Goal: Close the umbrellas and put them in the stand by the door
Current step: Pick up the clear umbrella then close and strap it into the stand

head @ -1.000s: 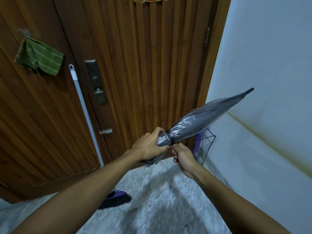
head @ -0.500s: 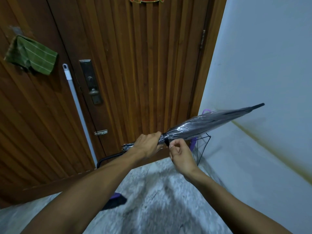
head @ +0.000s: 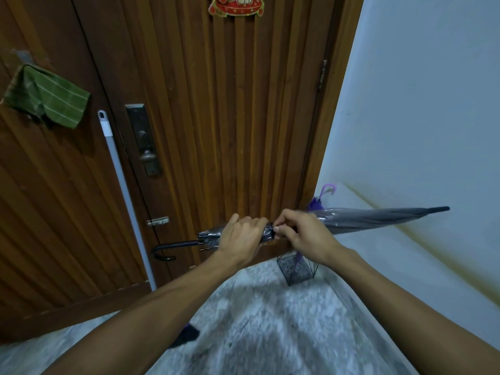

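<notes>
- The left hand point(head: 240, 236) wraps its curled fingers around the furled canopy of the grey umbrella point(head: 373, 217), close to the handle end.
- The right hand point(head: 305, 234) sits just beside the left and pinches the black strap point(head: 272, 233) that circles the canopy, thumb and fingertips pressed together on it.
- The grey umbrella is closed and held nearly level in the air, across the foot of the wooden door point(head: 230, 117).
- Its canopy is glossy, grey and semi-transparent, gathered in tight folds; it tapers to a dark tip point(head: 439, 209) that points right, in front of the pale wall point(head: 419, 104).
- Its black hooked handle point(head: 167, 251) sticks out to the left of the left hand, in front of the door's lower part.
- The wire stand point(head: 296, 269) rests on the speckled floor point(head: 270, 320) in the corner where door frame and wall meet, below the right hand and apart from the grey umbrella.
- A purple umbrella point(head: 316, 203) already stands in the stand, its curved handle rising behind the grey canopy.
- The floor in front of the stand lies open between the two forearms.
- A white pole point(head: 121, 185) leans against the door to the left, near the lock plate point(head: 144, 139).
- A green cloth point(head: 46, 96) hangs on the door's upper left, and a red ornament point(head: 235, 5) at its top edge.
</notes>
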